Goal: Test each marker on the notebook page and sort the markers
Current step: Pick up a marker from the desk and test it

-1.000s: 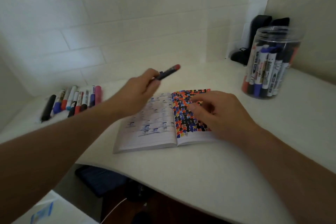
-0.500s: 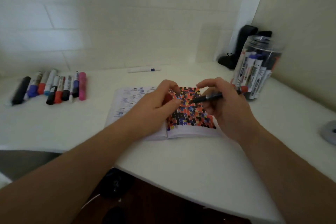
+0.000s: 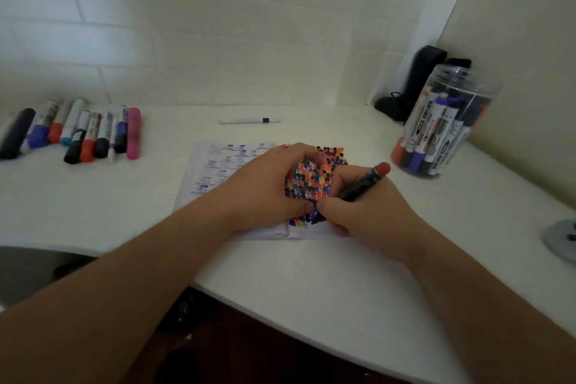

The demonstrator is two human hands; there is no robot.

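White tiled walls are seen behind a white counter set into a corner. An open notebook is laid near the middle of the counter, its right page covered with a dense patch of black, orange and blue marks, its left page carrying faint blue scribbles. The notebook is pressed down by the left hand, whose fingers are curled over the middle fold. A dark marker with a red end is pinched by the right hand, the tip being set against the lower part of the coloured page and the red end tilted up and to the right. A row of sorted markers is laid side by side at the far left of the counter. A single white marker with a blue band is left lying alone beyond the notebook. A clear plastic jar holding more markers upright is placed at the right, with a dark object leaned in the corner behind it
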